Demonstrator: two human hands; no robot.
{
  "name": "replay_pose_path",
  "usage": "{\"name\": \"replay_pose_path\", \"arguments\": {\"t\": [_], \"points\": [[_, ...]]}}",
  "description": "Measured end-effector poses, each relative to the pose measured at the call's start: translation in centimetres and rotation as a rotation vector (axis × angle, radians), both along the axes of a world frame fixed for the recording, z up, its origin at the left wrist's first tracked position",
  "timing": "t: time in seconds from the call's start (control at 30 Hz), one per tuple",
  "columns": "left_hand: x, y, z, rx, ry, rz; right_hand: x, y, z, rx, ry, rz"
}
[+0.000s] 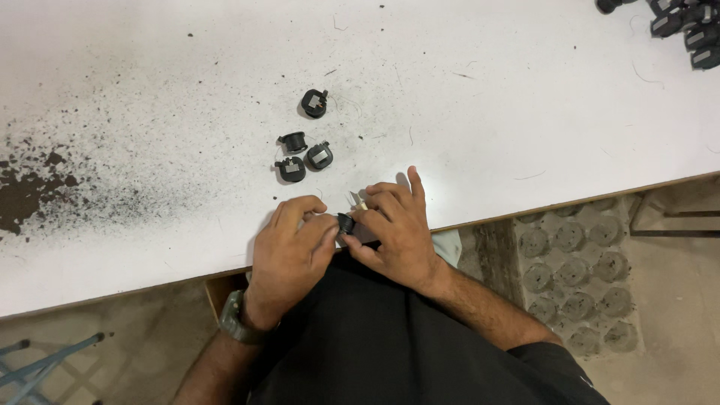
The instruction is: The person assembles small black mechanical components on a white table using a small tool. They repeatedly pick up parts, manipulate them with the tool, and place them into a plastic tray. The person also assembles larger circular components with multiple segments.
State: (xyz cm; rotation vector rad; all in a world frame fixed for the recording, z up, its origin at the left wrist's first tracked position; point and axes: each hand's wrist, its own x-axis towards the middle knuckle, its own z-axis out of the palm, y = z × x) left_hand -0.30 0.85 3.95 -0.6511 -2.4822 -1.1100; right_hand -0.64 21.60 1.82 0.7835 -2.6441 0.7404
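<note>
Your hands: left hand (291,244) and right hand (396,229) are bare, no gloves. You wear an olive-green wristwatch (235,319) with a chunky strap on the left wrist. Dark black short-sleeved shirt (375,337), the sleeve ending above the right elbow; forearms uncovered.

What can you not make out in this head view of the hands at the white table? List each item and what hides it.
1. Small black part: mostly covered by left hand and right hand.
2. Pale tool tip: its handle hidden inside the right hand.
3. Black parts at the corner: cut off by the picture's top and right edges.
</note>
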Motion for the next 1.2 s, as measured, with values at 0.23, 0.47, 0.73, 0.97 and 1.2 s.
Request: {"name": "replay_pose_path", "arguments": {"t": [0.23,0.47,0.73,0.97,1.2], "points": [[0.0,-0.4,-0.1,0.160,-0.433,0.087,0.2,-0.2,0.1,-0.006,-0.013,-0.033],[0.2,0.4,-2.0,0.162,-0.226,0.039,1.5,0.0,-1.4,-0.285,0.127,0.115],[0.7,0.8,-3.9,0.220,-0.075,0.011,2.3,-0.8,-3.2,-0.320,0.070,0.149],[0.7,1.0,-4.4,0.221,-0.076,0.009,1.9,-1.0,-2.4,-0.309,0.091,0.157],[0.5,1.4,-3.8,0.182,-0.029,-0.032,1.6,-0.6,-1.1,-0.222,0.094,0.170]]}}
